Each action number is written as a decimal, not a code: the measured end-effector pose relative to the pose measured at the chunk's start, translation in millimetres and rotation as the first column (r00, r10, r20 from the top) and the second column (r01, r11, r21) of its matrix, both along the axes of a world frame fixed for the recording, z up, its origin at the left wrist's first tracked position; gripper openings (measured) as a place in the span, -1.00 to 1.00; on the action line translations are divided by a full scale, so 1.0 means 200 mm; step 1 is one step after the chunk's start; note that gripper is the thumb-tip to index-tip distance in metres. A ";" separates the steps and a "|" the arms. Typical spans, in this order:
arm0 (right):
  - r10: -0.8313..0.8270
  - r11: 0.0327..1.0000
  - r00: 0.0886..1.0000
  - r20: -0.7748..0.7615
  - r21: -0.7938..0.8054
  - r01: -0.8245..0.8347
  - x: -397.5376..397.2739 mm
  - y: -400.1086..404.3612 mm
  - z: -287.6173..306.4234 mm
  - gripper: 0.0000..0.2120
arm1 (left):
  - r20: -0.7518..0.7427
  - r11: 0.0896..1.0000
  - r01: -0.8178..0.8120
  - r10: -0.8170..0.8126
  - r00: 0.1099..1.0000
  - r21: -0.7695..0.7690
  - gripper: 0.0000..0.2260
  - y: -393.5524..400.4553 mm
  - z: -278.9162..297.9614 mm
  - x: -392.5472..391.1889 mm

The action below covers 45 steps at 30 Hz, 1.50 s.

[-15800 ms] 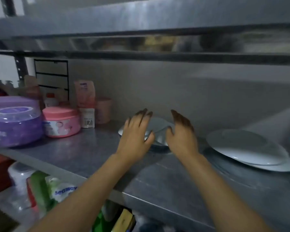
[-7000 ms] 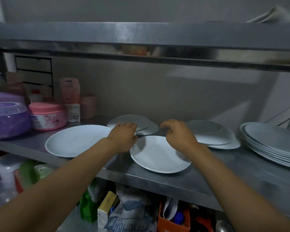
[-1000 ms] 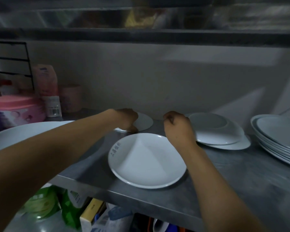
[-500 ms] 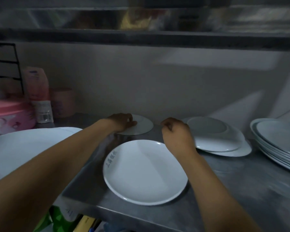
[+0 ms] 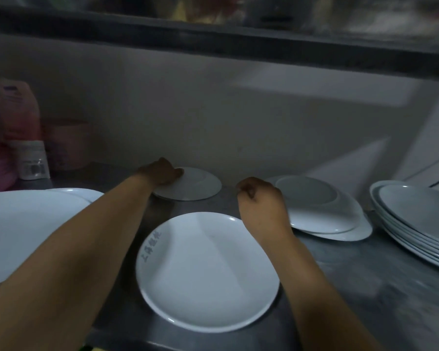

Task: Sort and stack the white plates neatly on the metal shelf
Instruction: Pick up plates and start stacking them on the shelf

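White plates lie spread along the metal shelf [image 5: 365,287] as a person sorts them. The left hand [image 5: 162,172] reaches to the back of the shelf, near the wall, and its fingers close over the near-left rim of a small plate [image 5: 195,184], apparently to draw it forward for stacking. Just beside that grip, to the right and a little nearer the person, the right hand [image 5: 260,198] hovers in a loose fist holding nothing, poised between the small plate and a pair of shallow dishes [image 5: 322,211] lying one on the other. Directly toward the person from both hands sits a round plate with grey lettering [image 5: 208,272], its near rim at or slightly over the shelf's front edge, a spot where a nudge could tip it. Farther left of the grip, a large plate [image 5: 23,229] fills the foreground; farther right, a tilted stack of plates [image 5: 421,224] rests well apart. Bare shelf between the small plate and the lettered plate leaves room to slide. Pink containers [image 5: 15,127] stand at far left.
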State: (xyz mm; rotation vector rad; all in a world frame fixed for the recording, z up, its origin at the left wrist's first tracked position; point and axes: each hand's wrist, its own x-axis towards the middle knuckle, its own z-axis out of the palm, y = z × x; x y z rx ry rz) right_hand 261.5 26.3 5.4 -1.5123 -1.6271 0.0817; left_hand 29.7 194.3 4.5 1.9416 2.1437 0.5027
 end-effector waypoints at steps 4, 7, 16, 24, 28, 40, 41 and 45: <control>-0.012 1.000 1.000 -0.003 0.007 0.012 0.00 0.01 0.00 -0.83 | 0.142 0.994 0.104 -0.109 0.984 0.045 0.00 0.08 -0.03 -0.05; 0.005 1.000 1.000 -0.010 -0.004 -0.005 -0.01 0.01 -0.01 -0.82 | 0.165 0.994 0.083 -0.093 0.982 0.071 -0.30 0.06 -0.02 -0.06; -0.024 1.000 0.999 -0.023 -0.020 0.024 0.00 0.01 0.00 -0.85 | 0.387 0.985 -0.051 -0.017 0.922 0.164 -0.60 0.01 0.16 -0.06; 0.005 1.000 0.997 -0.080 -0.001 -0.005 -0.02 -0.11 0.07 -0.81 | 0.537 0.918 0.075 -0.292 0.792 0.389 -0.73 -0.38 0.44 -0.06; 0.010 0.995 0.999 -0.042 0.104 -0.005 -0.01 -0.12 0.02 -0.83 | 0.254 0.843 0.191 -0.356 0.899 0.503 -0.68 -0.51 0.50 0.05; 0.213 0.967 0.957 0.197 0.098 -0.236 0.03 -0.54 0.18 -0.44 | -0.621 0.490 0.740 -0.417 0.664 0.461 -0.72 -1.25 0.31 0.18; 0.205 0.969 0.944 0.258 0.084 -0.234 0.05 -0.58 0.17 -0.48 | -0.649 0.428 0.769 -0.420 0.635 0.475 -0.69 -1.29 0.30 0.18; 0.169 0.972 0.905 0.390 0.087 -0.219 0.08 -0.75 0.17 -0.68 | -0.735 0.296 0.838 -0.403 0.545 0.459 -0.64 -1.42 0.26 0.20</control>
